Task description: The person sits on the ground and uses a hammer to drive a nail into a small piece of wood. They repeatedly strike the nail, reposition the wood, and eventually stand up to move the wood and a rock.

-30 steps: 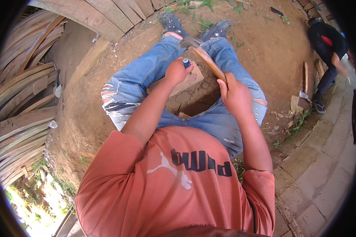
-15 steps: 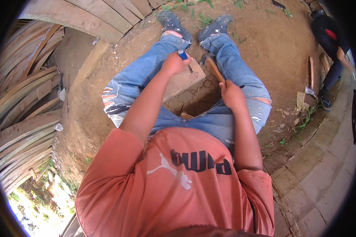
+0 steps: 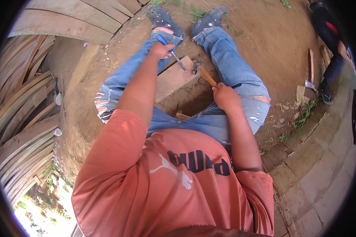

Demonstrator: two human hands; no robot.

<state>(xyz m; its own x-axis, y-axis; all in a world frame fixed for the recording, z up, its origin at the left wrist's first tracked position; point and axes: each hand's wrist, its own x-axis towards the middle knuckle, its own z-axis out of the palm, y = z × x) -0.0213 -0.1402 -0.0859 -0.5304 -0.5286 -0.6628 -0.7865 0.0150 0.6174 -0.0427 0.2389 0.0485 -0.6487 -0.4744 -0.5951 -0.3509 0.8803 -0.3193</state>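
My left hand (image 3: pixel 161 51) is closed around the blue handle of a chisel (image 3: pixel 179 61). The chisel leans, its metal blade pointing down at the end part of a wooden board (image 3: pixel 171 83) between my legs. Some marks show in the wood near the blade tip; whether the tip touches it I cannot tell. In my right hand (image 3: pixel 226 97) is a hammer (image 3: pixel 208 76), gripped by its wooden handle. The dark hammer head is over the board's edge, close beside the chisel tip.
Stacked planks (image 3: pixel 25 114) line the left side, and more boards (image 3: pixel 73 19) lie at the far left. Both my shoes (image 3: pixel 165 23) rest on the bare dirt ahead. At the far right a person (image 3: pixel 331 43) in dark clothing stands near a paved strip (image 3: pixel 304 173).
The chisel has gone from near upright to a slant, its handle tipped away to the left with my left hand. The hammer head has come lower, nearer the chisel tip.
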